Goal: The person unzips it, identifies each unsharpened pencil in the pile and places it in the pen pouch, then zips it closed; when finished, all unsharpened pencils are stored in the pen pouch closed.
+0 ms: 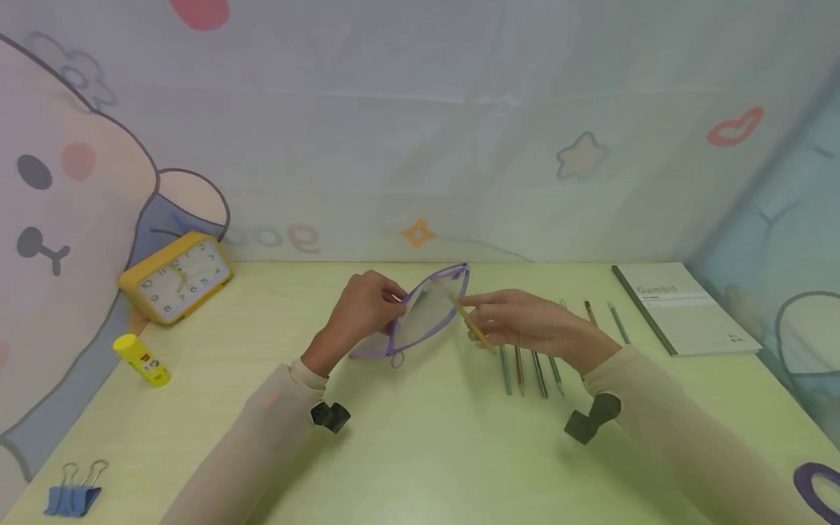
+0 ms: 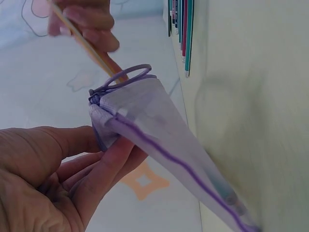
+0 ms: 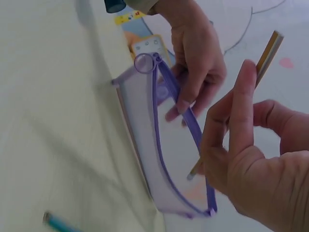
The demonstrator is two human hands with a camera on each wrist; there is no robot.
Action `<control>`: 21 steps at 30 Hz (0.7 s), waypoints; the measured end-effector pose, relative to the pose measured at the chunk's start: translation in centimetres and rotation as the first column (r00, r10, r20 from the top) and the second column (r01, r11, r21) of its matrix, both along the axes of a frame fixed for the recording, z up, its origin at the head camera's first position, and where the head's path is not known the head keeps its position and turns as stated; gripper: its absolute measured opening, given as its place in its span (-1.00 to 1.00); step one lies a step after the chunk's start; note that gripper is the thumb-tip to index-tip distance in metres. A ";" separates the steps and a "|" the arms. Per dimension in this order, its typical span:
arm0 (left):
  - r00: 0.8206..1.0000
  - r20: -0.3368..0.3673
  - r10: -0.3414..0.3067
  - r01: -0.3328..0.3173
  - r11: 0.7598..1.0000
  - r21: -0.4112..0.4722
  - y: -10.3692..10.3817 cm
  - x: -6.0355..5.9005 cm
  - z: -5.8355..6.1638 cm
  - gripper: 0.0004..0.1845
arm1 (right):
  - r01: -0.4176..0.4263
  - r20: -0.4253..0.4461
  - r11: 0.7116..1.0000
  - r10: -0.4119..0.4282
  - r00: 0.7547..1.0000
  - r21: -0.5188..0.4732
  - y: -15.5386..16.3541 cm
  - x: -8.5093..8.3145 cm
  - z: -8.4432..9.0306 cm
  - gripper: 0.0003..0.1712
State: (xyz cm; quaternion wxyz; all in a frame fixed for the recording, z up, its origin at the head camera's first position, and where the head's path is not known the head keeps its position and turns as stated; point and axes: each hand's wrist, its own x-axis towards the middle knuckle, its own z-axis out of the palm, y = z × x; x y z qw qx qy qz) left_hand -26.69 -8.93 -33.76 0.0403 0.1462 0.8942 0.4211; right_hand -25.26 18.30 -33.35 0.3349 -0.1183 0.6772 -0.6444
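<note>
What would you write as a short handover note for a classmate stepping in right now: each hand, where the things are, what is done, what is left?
Left hand: fingers pinch the rim of the translucent purple-trimmed zip pouch, holding its mouth open above the pale green table.
Right hand: grips a thin yellow pencil, tip at the pouch opening.
Done: pouch unzipped; whether anything is already inside cannot be told.
Left: judging by the scene, slide this pencil in, then probably the row of green and brown pencils lying on the table by the right hand, then zip up.
</note>
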 end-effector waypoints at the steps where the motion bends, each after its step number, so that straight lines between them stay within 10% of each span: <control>1: 1.000 0.005 -0.001 0.001 1.000 0.001 0.0 0.0 0.0 -0.72 | 0.001 0.012 1.000 -0.001 1.000 -0.013 -0.7 -0.2 -0.1 -0.26; 16: 1.000 -0.020 -0.007 0.007 1.000 -0.017 0.2 -0.2 -0.2 -0.76 | 0.172 -0.220 0.944 -0.111 0.969 0.281 -8.0 -3.2 -1.7 -0.85; 21: 0.999 -0.029 -0.012 0.012 1.000 -0.017 0.0 -0.1 -0.1 -0.76 | 0.171 -0.263 0.926 -0.083 0.961 0.336 -7.7 -3.3 -1.6 -0.72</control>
